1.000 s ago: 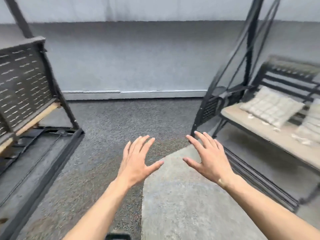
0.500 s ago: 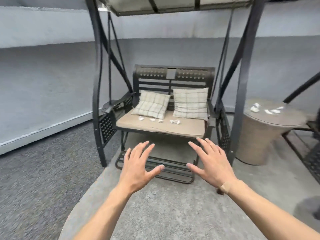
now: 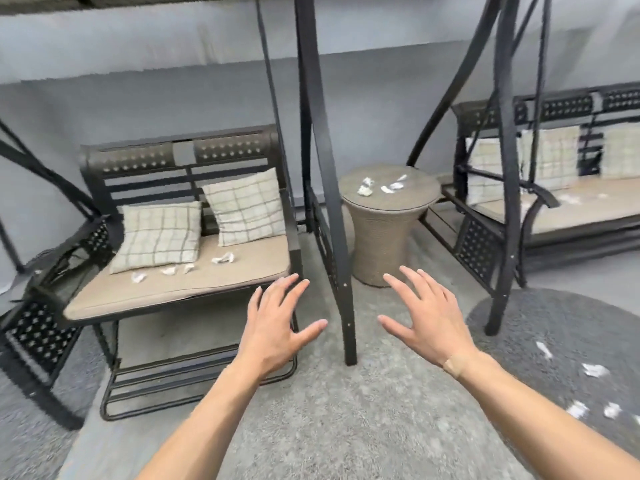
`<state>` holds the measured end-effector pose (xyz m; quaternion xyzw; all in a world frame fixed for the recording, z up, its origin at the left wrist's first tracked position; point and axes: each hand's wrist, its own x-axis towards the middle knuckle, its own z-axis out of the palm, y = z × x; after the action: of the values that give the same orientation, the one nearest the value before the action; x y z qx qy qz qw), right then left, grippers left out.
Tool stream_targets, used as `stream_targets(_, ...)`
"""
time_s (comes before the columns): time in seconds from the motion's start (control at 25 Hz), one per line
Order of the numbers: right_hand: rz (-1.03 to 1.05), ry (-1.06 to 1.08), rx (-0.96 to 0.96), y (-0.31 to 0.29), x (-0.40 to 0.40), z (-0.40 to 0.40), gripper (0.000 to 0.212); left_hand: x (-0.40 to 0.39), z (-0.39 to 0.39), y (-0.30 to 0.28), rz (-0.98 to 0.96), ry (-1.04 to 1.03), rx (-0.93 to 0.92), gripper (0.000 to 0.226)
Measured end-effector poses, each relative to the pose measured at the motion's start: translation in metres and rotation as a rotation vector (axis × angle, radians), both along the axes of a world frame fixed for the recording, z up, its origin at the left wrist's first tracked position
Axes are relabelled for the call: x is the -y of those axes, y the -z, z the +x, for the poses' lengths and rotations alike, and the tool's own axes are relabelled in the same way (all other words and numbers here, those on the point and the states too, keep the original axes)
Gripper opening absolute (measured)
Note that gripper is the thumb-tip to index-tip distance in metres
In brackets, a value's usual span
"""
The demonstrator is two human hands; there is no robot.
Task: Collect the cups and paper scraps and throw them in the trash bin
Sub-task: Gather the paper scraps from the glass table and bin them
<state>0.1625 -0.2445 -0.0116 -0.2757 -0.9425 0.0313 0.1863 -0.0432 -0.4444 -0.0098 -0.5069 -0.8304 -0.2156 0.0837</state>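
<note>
both grips released: left hand [image 3: 277, 329] and right hand [image 3: 427, 320] spread, holding nothing; paper scraps [image 3: 381, 186] lie mid-tabletop [image 3: 412, 199] on the round wicker table

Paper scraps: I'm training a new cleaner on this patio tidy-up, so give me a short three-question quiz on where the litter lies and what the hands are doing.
1. True or false: the left hand holds a paper scrap.
2. Multiple choice: what lies on the round wicker table? A) a cup B) paper scraps C) a cushion
3. Fill in: the scraps on the near swing seat lie in front of two checked ____.

Key
1. False; both it and the right hand are spread and hold nothing.
2. B
3. Cushions; more scraps lie on the dark rug at right.
</note>
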Motion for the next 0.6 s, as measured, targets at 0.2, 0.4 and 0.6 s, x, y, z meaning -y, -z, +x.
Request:
stream_targets(0.2,-0.036,0.139,0.004,0.012,-0.059,0.006,0.073,-0.088,-0.028,0.011,0.036,0.12,0.033,0.08)
stream_targets(0.4,-0.035,0.223,0.031,0.017,-0.121,-0.032,0.074,-0.168,-0.084,0.025,0.044,0.202,0.057,0.079)
stream_targets(0.6,-0.032,0.272,0.036,0.01,-0.181,-0.093,0.074,-0.242,-0.146,0.025,0.069,0.247,0.06,0.078)
